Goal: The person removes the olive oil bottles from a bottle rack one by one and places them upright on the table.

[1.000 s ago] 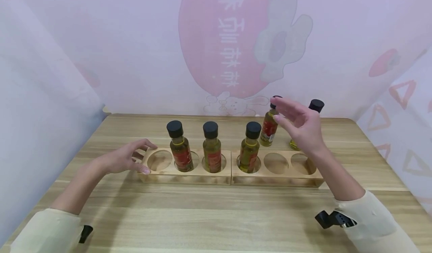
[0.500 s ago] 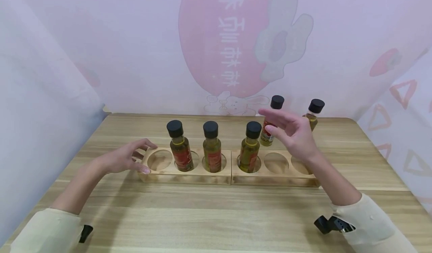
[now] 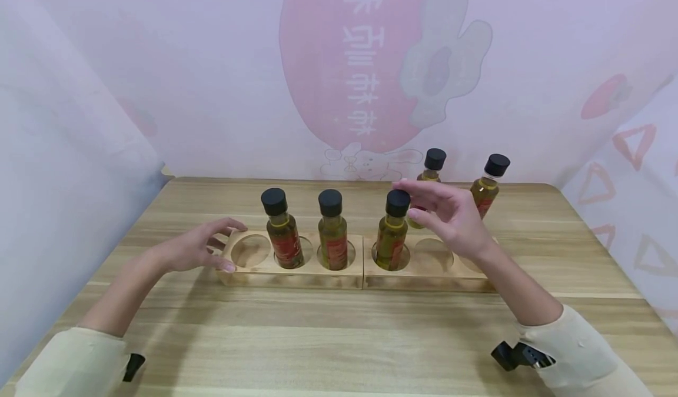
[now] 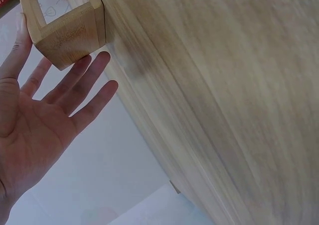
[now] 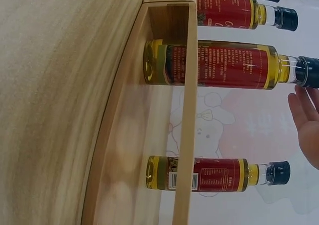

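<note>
Two light wooden bottle racks stand end to end: a left rack [image 3: 296,280] and a right rack [image 3: 439,283]. My left hand [image 3: 193,249] holds the left rack's outer end between thumb and index finger; its other fingers [image 4: 79,88] stretch along the end. Olive oil bottles [image 3: 285,241] [image 3: 333,241] with black caps stand in that rack's middle and right holes. Another olive oil bottle [image 3: 391,244] stands in the right rack's left hole. Beside its black cap [image 5: 309,72], my right hand [image 3: 452,220] has its thumb and fingers apart, fingertips right at the cap.
Two more olive oil bottles stand behind the right rack: one [image 3: 431,173] partly hidden by my right hand, another [image 3: 487,188] farther right. A pale printed curtain [image 3: 222,79] rises behind the wooden table [image 3: 328,344].
My right hand has moved left and down, from in front of the rear bottles to the cap of the bottle in the right rack. My left hand has stayed at the rack's end.
</note>
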`<state>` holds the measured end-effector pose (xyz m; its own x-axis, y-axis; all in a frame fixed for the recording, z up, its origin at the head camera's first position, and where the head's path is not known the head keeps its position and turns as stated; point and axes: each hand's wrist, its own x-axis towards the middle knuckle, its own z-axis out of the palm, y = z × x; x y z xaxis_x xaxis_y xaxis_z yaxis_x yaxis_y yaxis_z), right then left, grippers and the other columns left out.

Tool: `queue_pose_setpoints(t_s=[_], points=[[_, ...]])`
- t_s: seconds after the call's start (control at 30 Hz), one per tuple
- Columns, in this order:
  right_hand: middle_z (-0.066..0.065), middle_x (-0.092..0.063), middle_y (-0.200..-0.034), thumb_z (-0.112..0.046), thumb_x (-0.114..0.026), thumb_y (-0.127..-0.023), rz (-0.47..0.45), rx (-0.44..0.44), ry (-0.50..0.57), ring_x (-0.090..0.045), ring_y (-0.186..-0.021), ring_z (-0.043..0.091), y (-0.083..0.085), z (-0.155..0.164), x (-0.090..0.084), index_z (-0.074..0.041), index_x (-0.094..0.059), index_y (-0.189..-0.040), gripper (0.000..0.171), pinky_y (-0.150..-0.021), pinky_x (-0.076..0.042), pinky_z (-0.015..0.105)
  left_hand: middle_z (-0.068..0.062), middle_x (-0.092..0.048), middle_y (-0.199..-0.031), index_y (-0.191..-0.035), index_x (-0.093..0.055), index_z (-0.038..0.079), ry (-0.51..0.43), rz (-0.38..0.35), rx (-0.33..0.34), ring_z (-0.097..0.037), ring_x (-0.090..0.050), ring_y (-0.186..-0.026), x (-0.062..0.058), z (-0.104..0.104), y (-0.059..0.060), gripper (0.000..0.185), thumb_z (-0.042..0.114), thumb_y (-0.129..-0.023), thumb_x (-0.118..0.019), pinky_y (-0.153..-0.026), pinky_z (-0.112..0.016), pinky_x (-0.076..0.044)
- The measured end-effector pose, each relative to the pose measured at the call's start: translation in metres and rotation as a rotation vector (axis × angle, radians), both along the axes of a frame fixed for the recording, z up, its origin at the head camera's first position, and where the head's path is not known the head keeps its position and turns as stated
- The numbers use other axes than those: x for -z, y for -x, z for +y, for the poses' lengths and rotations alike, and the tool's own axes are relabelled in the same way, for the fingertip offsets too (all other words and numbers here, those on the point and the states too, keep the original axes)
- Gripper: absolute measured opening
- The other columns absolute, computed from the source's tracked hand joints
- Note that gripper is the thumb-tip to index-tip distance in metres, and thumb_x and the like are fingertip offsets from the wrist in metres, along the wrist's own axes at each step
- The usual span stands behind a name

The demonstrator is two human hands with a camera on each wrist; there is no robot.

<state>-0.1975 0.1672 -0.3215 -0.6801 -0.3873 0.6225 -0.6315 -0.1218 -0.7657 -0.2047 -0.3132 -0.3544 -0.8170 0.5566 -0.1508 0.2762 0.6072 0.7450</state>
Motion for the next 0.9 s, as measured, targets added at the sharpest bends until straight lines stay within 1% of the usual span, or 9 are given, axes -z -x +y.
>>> queue_pose_setpoints(t_s=[0.07,0.17,0.23,0.33,0.4,0.47,0.6,0.73,0.9], points=[[0.013,-0.070,-0.132,0.020,-0.065,-0.088,-0.005,-0.004,-0.003,-0.071,-0.113,0.018,-0.0001,-0.0007,0.0014,0.019,-0.058,-0.131,0.043,-0.098,-0.057,0.028,-0.037,-0.044,-0.142,-0.144,-0.042,-0.003,-0.002,0.004,0.002,-0.057,-0.056,-0.121,-0.0001,-0.0002,0.0000,0.074,0.010,-0.085,-0.085,-0.100,-0.068,-0.050],[0.012,-0.070,-0.132,0.021,-0.069,-0.086,-0.013,0.010,-0.014,-0.073,-0.107,0.018,-0.0005,-0.0015,0.0034,0.017,-0.059,-0.131,0.046,-0.093,-0.059,0.027,-0.035,-0.045,-0.142,-0.143,-0.044,-0.004,-0.006,0.011,0.008,-0.056,-0.056,-0.121,-0.0003,-0.0002,0.0001,0.073,0.010,-0.085,-0.086,-0.101,-0.068,-0.049],[0.008,-0.070,-0.132,0.021,-0.071,-0.084,-0.024,0.023,-0.027,-0.073,-0.105,0.017,-0.0008,-0.0020,0.0044,0.017,-0.060,-0.131,0.048,-0.092,-0.060,0.027,-0.034,-0.045,-0.142,-0.142,-0.045,-0.004,-0.007,0.016,0.011,-0.056,-0.056,-0.121,-0.0005,-0.0002,-0.0001,0.072,0.009,-0.085,-0.086,-0.101,-0.068,-0.049],[-0.002,-0.071,-0.130,0.018,-0.073,-0.085,-0.048,0.054,-0.065,-0.073,-0.105,0.015,-0.0016,-0.0029,0.0047,0.015,-0.060,-0.132,0.049,-0.091,-0.060,0.026,-0.034,-0.046,-0.142,-0.141,-0.046,-0.004,-0.010,0.024,0.017,-0.056,-0.056,-0.121,-0.0005,0.0001,-0.0001,0.070,0.009,-0.085,-0.086,-0.101,-0.068,-0.049],[-0.005,-0.071,-0.128,0.017,-0.073,-0.086,-0.063,0.073,-0.082,-0.073,-0.104,0.013,-0.0011,-0.0032,0.0052,0.015,-0.059,-0.133,0.050,-0.090,-0.060,0.026,-0.034,-0.046,-0.142,-0.141,-0.046,-0.004,-0.010,0.027,0.018,-0.056,-0.056,-0.121,-0.0003,0.0001,0.0002,0.070,0.010,-0.085,-0.086,-0.101,-0.068,-0.049],[-0.006,-0.072,-0.125,0.015,-0.074,-0.086,-0.075,0.088,-0.099,-0.073,-0.101,0.012,-0.0006,-0.0034,0.0055,0.014,-0.059,-0.134,0.050,-0.087,-0.061,0.025,-0.034,-0.046,-0.142,-0.140,-0.046,-0.004,-0.009,0.028,0.020,-0.056,-0.056,-0.122,0.0001,0.0000,0.0008,0.070,0.010,-0.085,-0.086,-0.101,-0.067,-0.049],[-0.006,-0.073,-0.120,0.013,-0.074,-0.088,-0.109,0.093,-0.097,-0.074,-0.096,0.011,0.0005,-0.0042,0.0060,0.015,-0.059,-0.134,0.048,-0.085,-0.061,0.025,-0.034,-0.046,-0.142,-0.140,-0.046,-0.004,-0.005,0.027,0.019,-0.056,-0.055,-0.122,0.0001,0.0003,0.0012,0.070,0.010,-0.085,-0.086,-0.101,-0.067,-0.049],[-0.006,-0.074,-0.118,0.011,-0.074,-0.089,-0.140,0.099,-0.089,-0.075,-0.098,0.011,0.0006,-0.0049,0.0048,0.015,-0.059,-0.134,0.047,-0.086,-0.061,0.025,-0.034,-0.046,-0.143,-0.140,-0.047,-0.004,-0.004,0.023,0.017,-0.056,-0.055,-0.123,-0.0007,0.0013,0.0007,0.069,0.011,-0.085,-0.086,-0.102,-0.067,-0.049],[-0.005,-0.075,-0.118,0.010,-0.075,-0.089,-0.148,0.123,-0.106,-0.074,-0.099,0.010,0.0009,-0.0053,0.0041,0.015,-0.060,-0.133,0.047,-0.086,-0.061,0.025,-0.034,-0.046,-0.143,-0.140,-0.047,-0.004,-0.003,0.022,0.013,-0.056,-0.054,-0.123,-0.0012,0.0017,0.0007,0.069,0.011,-0.085,-0.086,-0.101,-0.067,-0.049]])
